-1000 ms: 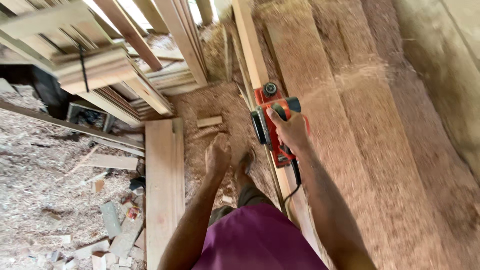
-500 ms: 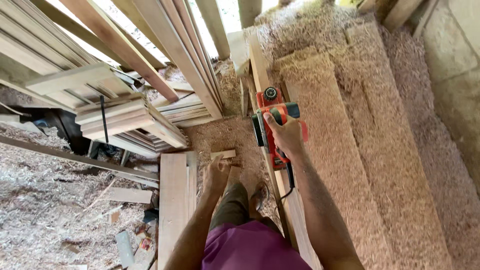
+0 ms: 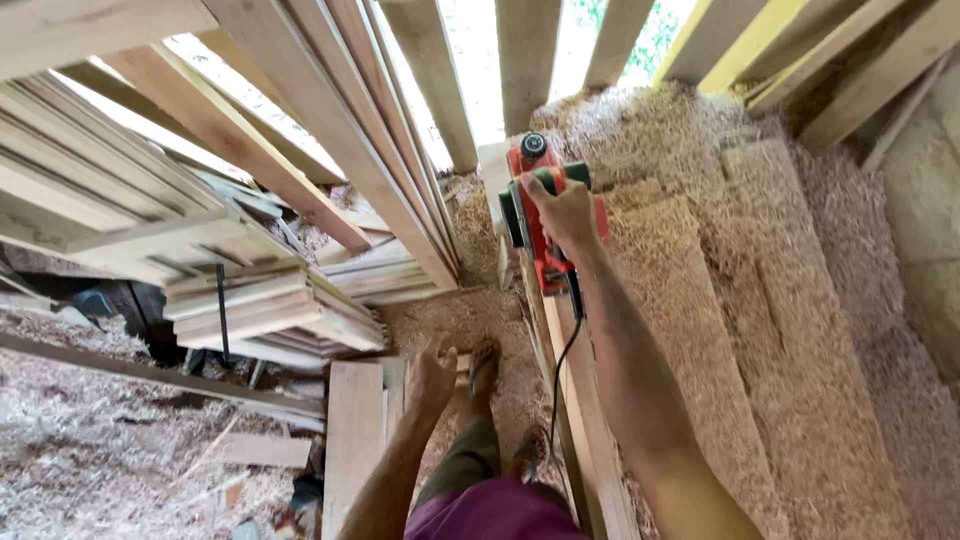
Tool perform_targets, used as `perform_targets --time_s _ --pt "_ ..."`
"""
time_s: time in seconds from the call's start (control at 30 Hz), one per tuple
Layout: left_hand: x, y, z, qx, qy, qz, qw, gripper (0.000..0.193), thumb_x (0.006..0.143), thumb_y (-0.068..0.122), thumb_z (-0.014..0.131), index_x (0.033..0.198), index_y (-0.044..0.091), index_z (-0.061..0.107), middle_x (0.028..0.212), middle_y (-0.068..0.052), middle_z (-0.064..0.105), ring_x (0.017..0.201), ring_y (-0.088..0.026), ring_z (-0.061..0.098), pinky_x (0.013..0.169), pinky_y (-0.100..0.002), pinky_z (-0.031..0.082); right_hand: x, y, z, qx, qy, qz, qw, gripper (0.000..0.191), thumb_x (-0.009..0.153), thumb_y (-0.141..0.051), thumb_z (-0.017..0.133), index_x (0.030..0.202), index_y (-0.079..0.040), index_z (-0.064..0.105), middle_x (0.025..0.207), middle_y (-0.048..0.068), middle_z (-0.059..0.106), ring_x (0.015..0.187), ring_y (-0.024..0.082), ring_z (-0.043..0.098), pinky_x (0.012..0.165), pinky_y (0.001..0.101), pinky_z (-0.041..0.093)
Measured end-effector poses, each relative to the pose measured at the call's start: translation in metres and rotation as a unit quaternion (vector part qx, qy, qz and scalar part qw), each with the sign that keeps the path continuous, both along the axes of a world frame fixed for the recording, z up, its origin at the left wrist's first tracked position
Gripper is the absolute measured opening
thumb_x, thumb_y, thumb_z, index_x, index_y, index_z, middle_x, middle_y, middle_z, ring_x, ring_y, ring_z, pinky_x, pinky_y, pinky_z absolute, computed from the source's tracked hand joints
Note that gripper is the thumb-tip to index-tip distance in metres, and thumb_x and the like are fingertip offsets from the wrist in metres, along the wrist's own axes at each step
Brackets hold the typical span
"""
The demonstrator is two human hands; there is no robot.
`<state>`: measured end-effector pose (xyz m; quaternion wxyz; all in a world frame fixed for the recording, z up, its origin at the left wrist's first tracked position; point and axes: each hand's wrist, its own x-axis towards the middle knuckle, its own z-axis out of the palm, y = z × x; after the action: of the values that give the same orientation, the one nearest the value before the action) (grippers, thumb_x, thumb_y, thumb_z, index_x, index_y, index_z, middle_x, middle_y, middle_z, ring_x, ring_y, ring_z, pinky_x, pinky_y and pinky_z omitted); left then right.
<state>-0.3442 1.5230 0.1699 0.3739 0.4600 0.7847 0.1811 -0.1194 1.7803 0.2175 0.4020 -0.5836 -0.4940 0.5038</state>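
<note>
My right hand (image 3: pixel 566 212) grips the handle of a red and black electric planer (image 3: pixel 537 208), which rests on the top edge of a long narrow wooden plank (image 3: pixel 578 400) running away from me. A black cord (image 3: pixel 560 375) hangs from the planer's back along my forearm. My left hand (image 3: pixel 430 375) hangs loose at my side with its fingers curled and nothing in it, above the sawdust-covered floor. My foot in a sandal (image 3: pixel 483 367) shows just right of it.
Boards thick with wood shavings (image 3: pixel 760 330) lie to the right. Stacked planks (image 3: pixel 255 305) and leaning timbers (image 3: pixel 340 140) fill the left and back. A short board (image 3: pixel 352 440) lies on the floor near my left hand.
The planer and my right hand have moved forward along the plank. I have stepped forward, and my left hand has swung lower at my side.
</note>
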Motion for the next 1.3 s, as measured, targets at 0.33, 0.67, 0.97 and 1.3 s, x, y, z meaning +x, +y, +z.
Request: perform_targets --time_s 0.33,0.67,0.97,1.3 --pt "-0.009 0.006 0.02 0.015 -0.013 -0.013 1.0 0.039 0.095 0.02 0.064 0.133 0.011 0.065 0.111 -0.019 0.074 0.098 -0.031 0.075 0.081 -0.045 0.062 -0.003 0.053 -0.014 -0.018 -0.015 0.022 0.999 0.053 0.094 -0.062 0.061 0.078 -0.012 0.064 0.054 -0.002 0.055 0.037 0.007 0.054 0.03 0.0275 0.046" --pt "0.012 -0.085 -0.023 0.054 0.029 -0.052 0.997 0.036 0.091 0.018 0.068 0.126 0.006 0.071 0.112 -0.024 0.075 0.1 -0.035 0.073 0.09 -0.046 0.057 0.111 -0.364 0.007 -0.03 -0.137 0.018 0.99 0.055 0.099 -0.054 0.058 0.123 -0.007 0.071 0.091 0.01 0.076 0.083 0.019 0.073 0.072 0.0379 0.056" --pt "0.054 -0.099 -0.026 0.061 0.03 -0.162 0.985 0.036 0.096 0.012 0.065 0.13 0.001 0.067 0.117 -0.024 0.073 0.106 -0.034 0.072 0.091 -0.047 0.059 0.187 -0.657 0.013 -0.079 -0.196 -0.001 0.977 0.062 0.086 -0.051 0.071 0.135 -0.012 0.067 0.142 0.023 0.062 0.133 0.036 0.058 0.107 0.0417 0.043" --pt "0.066 -0.063 -0.009 0.001 0.005 -0.124 0.992 0.037 0.098 0.019 0.063 0.134 0.01 0.065 0.115 -0.019 0.073 0.092 -0.025 0.074 0.073 -0.039 0.064 0.103 -0.405 0.032 -0.073 -0.059 -0.007 0.996 0.048 0.099 -0.051 0.059 0.113 -0.006 0.07 0.084 0.002 0.071 0.074 0.014 0.066 0.066 0.0311 0.053"
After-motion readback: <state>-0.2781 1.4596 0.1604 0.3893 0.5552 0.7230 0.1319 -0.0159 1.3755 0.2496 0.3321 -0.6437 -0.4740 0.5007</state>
